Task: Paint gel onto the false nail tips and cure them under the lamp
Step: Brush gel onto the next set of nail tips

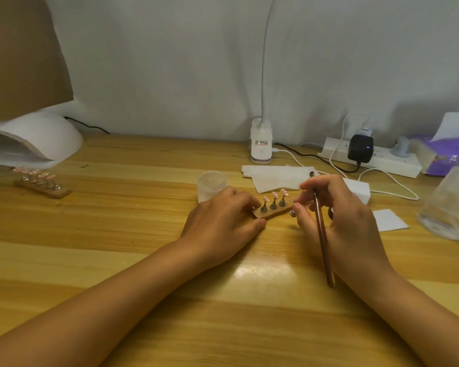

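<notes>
Right hand (339,221) is closed around a long brown brush (322,234), the handle running back over the palm toward the wrist and a small metal end poking up above the knuckles. Its thumb and forefinger pinch something tiny at the right end of the wooden holder strip (272,213); too small to say what. A small round metal piece (292,213) sits just below those fingertips, beside the strip's end.

Left hand (223,221) is clamped on the strip's left end, fingers curled over the far side, thumb pressed against the near edge. Three pink nail tips (274,195) stand on little metal stands on the strip, between the two hands, in plain sight.

Just behind the left hand, a frosted plastic cup (212,184), almost touching the knuckles. Behind the strip lie white paper wipes (276,176), and another white square (388,219) lies right of the right hand.

Over at far left, the white curing lamp (35,140) sits with its mouth toward the table (117,260), and a second strip of pink tips (41,181) rests just in front of it, well apart from the hands.

At the back, a clip-on desk light (261,144) with a white neck rising out of view, a power strip (368,157) with a black adapter plugged in, cables trailing forward. Far right, a purple tissue pack (445,154) and a clear plastic container (451,205) at the edge.
</notes>
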Demonstrator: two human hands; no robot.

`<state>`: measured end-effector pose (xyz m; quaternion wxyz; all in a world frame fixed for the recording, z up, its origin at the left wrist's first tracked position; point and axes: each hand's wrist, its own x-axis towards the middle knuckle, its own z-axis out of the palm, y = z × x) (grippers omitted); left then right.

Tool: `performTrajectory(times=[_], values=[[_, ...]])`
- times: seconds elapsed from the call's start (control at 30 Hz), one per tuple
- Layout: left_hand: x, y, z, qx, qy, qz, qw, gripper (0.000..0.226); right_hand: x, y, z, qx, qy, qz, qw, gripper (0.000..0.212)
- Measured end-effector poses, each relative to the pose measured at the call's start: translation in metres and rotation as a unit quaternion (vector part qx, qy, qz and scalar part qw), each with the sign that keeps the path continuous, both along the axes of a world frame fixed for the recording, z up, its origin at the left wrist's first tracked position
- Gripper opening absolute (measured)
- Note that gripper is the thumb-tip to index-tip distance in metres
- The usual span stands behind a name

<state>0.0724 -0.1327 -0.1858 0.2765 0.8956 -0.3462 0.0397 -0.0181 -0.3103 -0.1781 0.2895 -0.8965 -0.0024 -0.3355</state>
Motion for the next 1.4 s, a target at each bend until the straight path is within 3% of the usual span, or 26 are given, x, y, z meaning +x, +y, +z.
performTrajectory(times=[0.33, 0.9, 1.2, 1.4], values=[[-0.006, 0.004, 0.001, -0.062, -0.004, -0.013, 0.998, 0.02, -0.003, -0.001, 0.004, 0.018, -0.008, -0.027, 0.999, 0.03], [-0.01, 0.005, 0.001, -0.065, -0.022, -0.033, 0.997, 0.019, -0.001, -0.003, 0.003, 0.006, 0.037, -0.049, 0.998, 0.03], [-0.011, 0.007, 0.001, -0.051, -0.038, 0.01, 0.998, 0.019, -0.002, -0.003, 0.003, 0.007, 0.078, -0.01, 0.997, 0.05], [-0.01, 0.006, 0.0, -0.053, -0.033, 0.023, 0.998, 0.017, -0.001, -0.007, 0.002, 0.009, 0.079, -0.009, 0.997, 0.051]])
